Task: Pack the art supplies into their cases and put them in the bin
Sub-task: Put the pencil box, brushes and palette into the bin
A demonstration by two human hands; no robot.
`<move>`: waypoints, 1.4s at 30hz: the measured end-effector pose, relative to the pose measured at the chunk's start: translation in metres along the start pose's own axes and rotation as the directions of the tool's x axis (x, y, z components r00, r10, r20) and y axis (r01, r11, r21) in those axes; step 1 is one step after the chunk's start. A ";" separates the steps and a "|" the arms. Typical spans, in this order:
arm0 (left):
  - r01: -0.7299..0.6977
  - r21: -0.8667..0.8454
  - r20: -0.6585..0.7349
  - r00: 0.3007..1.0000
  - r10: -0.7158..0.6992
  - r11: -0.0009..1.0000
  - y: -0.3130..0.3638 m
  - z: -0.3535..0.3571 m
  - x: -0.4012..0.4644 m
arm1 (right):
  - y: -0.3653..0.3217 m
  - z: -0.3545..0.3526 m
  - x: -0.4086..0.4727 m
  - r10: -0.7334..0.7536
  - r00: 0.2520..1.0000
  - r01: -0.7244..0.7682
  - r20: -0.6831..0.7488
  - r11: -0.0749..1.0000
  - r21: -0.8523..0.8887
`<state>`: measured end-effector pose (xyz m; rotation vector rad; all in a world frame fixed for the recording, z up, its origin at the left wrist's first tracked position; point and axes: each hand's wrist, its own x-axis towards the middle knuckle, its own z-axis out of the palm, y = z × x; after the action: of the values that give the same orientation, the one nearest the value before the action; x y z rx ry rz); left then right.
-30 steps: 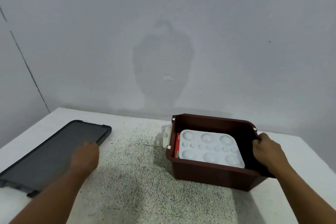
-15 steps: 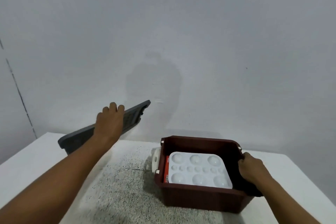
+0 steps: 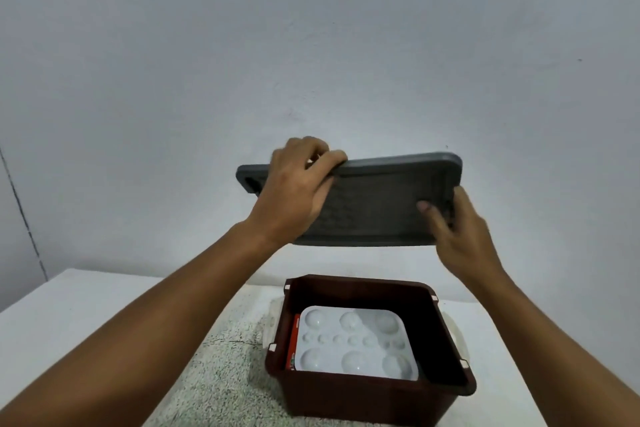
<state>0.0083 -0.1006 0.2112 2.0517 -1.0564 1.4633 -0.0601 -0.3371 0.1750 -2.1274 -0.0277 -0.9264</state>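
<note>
Left hand: raised above the worktop, fingers curled over the far long edge of a dark grey lid, gripping it near its left end.
Lid: held in the air by both hands, tilted, directly above the bin and well clear of it.
Right hand: grasping the lid's right end, thumb pressed on its near face, fingers wrapped behind.
Bin: brown, open-topped, standing on the worktop towards its right side, near the front edge.
Inside the bin: a white paint palette lies flat, with a red case just beside it along the left wall.
Progress: supplies appear packed and binned; closing the bin with the lid seems to be what remains.
</note>
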 end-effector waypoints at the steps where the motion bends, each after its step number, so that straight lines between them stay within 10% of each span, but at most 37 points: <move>1: 0.078 0.042 -0.082 0.994 -0.074 0.996 0.000 0.003 0.000 | -0.002 -0.005 0.002 0.001 0.998 0.001 -0.059 0.999 0.048; 4: 0.501 0.030 -0.206 0.850 -0.485 0.865 -0.004 0.010 -0.009 | -0.002 -0.017 0.008 0.066 0.989 -0.040 -0.130 0.980 0.194; 9: 0.769 -0.514 0.279 0.569 -0.774 0.380 -0.010 0.017 -0.048 | 0.013 -0.029 0.020 0.236 0.970 -0.196 -0.064 0.905 0.377; 12: 0.811 -0.403 0.326 0.560 -0.761 0.424 -0.009 0.015 -0.049 | 0.023 -0.032 0.022 0.288 0.957 -0.272 -0.025 0.928 0.256; 17: 0.912 0.004 0.517 0.349 -0.782 0.410 -0.017 0.019 -0.062 | 0.073 -0.015 0.003 0.465 0.876 -0.436 0.130 0.877 -0.199; 24: 0.636 0.462 0.729 0.125 -0.673 0.619 -0.005 0.027 -0.112 | 0.109 0.001 -0.038 0.580 0.745 -0.392 0.329 0.780 -0.488; 33: 0.502 0.526 0.754 0.096 -0.649 0.686 -0.002 0.045 -0.135 | 0.117 0.007 -0.052 0.528 0.759 -0.250 0.380 0.776 -0.579; 38: 0.656 0.500 0.763 -0.025 -0.646 0.565 -0.011 0.043 -0.129 | 0.119 0.002 -0.057 0.579 0.728 -0.282 0.366 0.741 -0.610; 42: 0.868 0.452 0.755 -0.251 -0.606 0.204 -0.021 0.032 -0.136 | 0.112 -0.003 -0.059 0.732 0.559 -0.625 0.390 0.681 -0.382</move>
<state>0.0222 -0.0627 0.0752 2.3395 0.1482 -0.5834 -0.0704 -0.3989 0.0651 -2.2200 0.6208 0.1415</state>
